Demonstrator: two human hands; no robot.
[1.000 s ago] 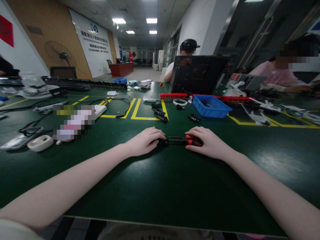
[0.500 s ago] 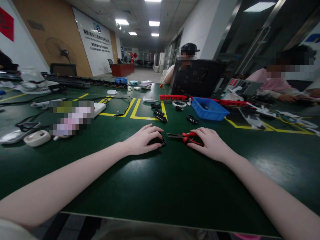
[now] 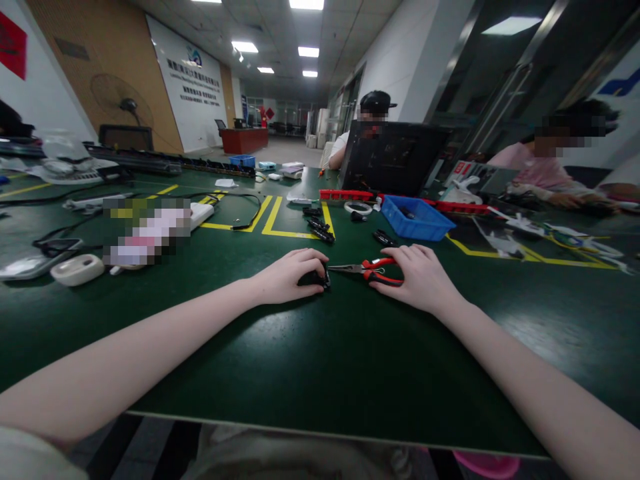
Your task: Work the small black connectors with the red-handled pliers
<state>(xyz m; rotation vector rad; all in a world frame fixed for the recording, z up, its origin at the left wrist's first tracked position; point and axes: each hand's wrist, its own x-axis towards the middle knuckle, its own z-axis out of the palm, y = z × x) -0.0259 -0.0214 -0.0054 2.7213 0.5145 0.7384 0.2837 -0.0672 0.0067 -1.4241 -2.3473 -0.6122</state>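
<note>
Between the fingers and thumb of my left hand (image 3: pixel 293 275) is a small black part (image 3: pixel 326 277), mostly covered by the hand; I cannot make out its kind. My right hand (image 3: pixel 424 277) is closed around the red-and-black handles of long-nose pliers (image 3: pixel 364 269). The pliers lie level, jaws pointing left, with the tips right by the black part; whether they touch it I cannot tell. Beyond my hands, several similar black parts (image 3: pixel 321 231) lie near a yellow tape corner, and another black part (image 3: pixel 384 238) sits by the blue bin.
A blue plastic bin (image 3: pixel 417 227) stands behind my right hand, beside a red strip (image 3: pixel 345 195) and a white cable coil (image 3: pixel 358 208). On the left lie a beige case (image 3: pixel 77 270) and a phone-like device (image 3: pixel 40 261). Two people sit across the green table (image 3: pixel 320 373).
The pliers and my right hand have shifted slightly left, bringing the jaw tips up to the black part. My left hand keeps its hold, nearly in place.
</note>
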